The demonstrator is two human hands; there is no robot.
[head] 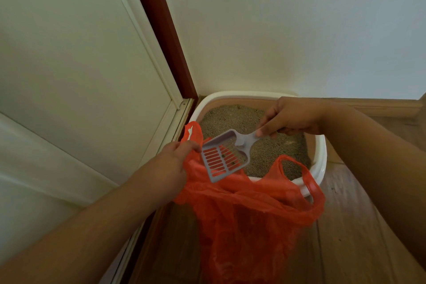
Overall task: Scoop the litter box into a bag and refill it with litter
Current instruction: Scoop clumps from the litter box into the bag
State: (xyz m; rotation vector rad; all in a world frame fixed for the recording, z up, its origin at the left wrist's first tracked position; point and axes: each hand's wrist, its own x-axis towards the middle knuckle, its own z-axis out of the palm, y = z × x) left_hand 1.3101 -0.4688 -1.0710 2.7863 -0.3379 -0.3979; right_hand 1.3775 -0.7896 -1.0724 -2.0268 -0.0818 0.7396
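Note:
A white litter box with grey-brown litter sits in the room's corner. In front of it hangs an orange plastic bag. My left hand grips the bag's left edge and holds its mouth up. My right hand pinches the handle of a pale grey slotted scoop. The scoop's head tilts down over the bag's mouth, with a few small bits in it. The bag's right handle loop stands free over the box's front rim.
A white door with a dark red frame closes the left side. A white wall and wooden skirting run behind the box. Wooden floor lies to the right and under the bag.

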